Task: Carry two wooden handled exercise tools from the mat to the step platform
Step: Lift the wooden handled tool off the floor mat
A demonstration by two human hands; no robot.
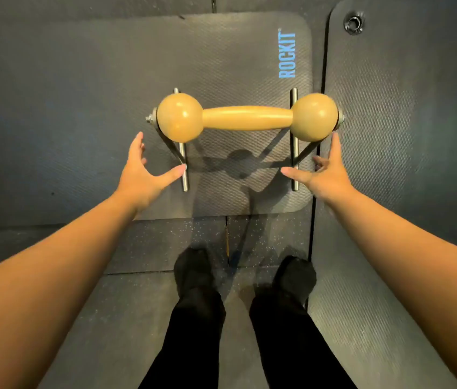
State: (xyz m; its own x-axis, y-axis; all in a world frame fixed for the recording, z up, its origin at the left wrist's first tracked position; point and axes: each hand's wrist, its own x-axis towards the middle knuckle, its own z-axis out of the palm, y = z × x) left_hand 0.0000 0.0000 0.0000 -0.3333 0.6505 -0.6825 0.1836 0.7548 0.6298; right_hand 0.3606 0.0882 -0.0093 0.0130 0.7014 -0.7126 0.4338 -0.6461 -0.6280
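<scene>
Wooden tool: a tan, lacquered wooden-handled exercise tool (247,118), its bar swelling into a ball at each end, stands raised on steel legs over the dark textured mat printed ROCKIT (81,80); only one such tool is visible, and the step platform is out of view.
Left hand: the left hand (141,171) reaches in beside the left steel foot rail (183,164), fingers spread and straight, thumb tip at the rail; its grip is apart and holds nothing.
Centre: the handle throws a hard shadow onto the mat below it, and the person's dark-clad feet (193,269) stand on speckled rubber flooring (151,242) just short of the mat's near edge.
Right hand: the right hand (324,174) mirrors it beside the right steel foot rail (294,161), forefinger stretched up toward the right wooden ball, thumb pointing inward near the rail; its grip is likewise apart and empty.
Far right: a second dark ribbed mat (376,136) with a metal eyelet lies alongside.
Step in hand: closing in for the pickup, by the look of it.
Doing it well: taking both ends evenly and lifting level would likely keep the legs from snagging the mat; a one-sided hold could let the frame swing.
</scene>
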